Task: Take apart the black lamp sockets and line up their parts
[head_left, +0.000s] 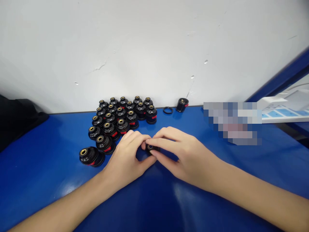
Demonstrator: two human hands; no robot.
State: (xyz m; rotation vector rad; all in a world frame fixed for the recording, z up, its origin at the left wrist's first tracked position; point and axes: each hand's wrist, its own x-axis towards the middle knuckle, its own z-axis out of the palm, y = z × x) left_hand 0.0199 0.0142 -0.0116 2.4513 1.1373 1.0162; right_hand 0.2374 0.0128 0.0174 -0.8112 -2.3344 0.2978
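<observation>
Both hands meet at the middle of the blue table around one small black cylindrical part point(152, 147) with a brass-coloured ring on its top. My left hand point(130, 151) is closed on its left side, fingertips and thumb pressed to it. From the right, my right hand point(181, 148) pinches the same part between thumb and fingers. Much of it is hidden behind the fingers. Just left of my left hand stand several black domed parts point(110, 129) with brass-coloured holes on top and red marks on their sides.
A black ring point(167, 110) lies behind my hands, near a black cup-shaped part point(182, 105) by the white wall point(154, 48). Dark cloth point(19, 119) sits at the left edge. On the right are a blurred-out patch point(233, 122) and a blue-and-white printed sheet point(277, 112).
</observation>
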